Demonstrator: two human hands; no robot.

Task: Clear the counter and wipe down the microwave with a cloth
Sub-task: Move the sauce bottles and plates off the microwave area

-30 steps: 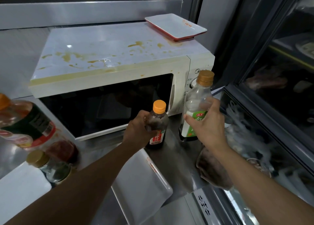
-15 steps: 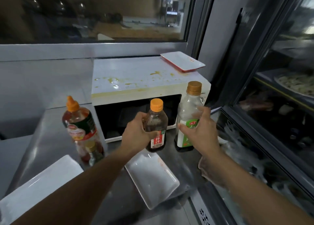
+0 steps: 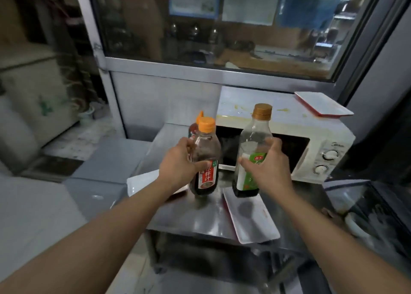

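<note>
Item 1: dark sauce bottle (image 3: 205, 160), orange cap, red label, held by the left hand (image 3: 178, 165), whose fingers and thumb wrap its lower body from the left side; the bottle appears lifted clear of the steel worktop (image 3: 189, 218), long axis near vertical, cap up, tilted slightly. Item 2: taller clear bottle (image 3: 252, 151), brown cap, green label, dark liquid low in it, held by the right hand (image 3: 269, 167), fingers curled round its middle from the right; long axis upright, cap up, base hanging just above a white rectangular tray (image 3: 251, 225) lying flat on the worktop. The 2 bottles stand side by side, apart, each nearer its own hand, both in front of the microwave (image 3: 287, 138). Item 3: microwave, white, at the back right of the worktop, top streaked with yellow-brown spills, a red-edged white dish (image 3: 322, 103) on its right rear corner. Item 4: a further orange-capped bottle (image 3: 195, 127) behind item 1, mostly hidden. Item 5: a second white tray (image 3: 142, 180) under the left forearm. No cloth is visible. Judgement: clearing is in hand; both bottles need carrying off upright to avoid leaks, wiping not yet begun.
</note>
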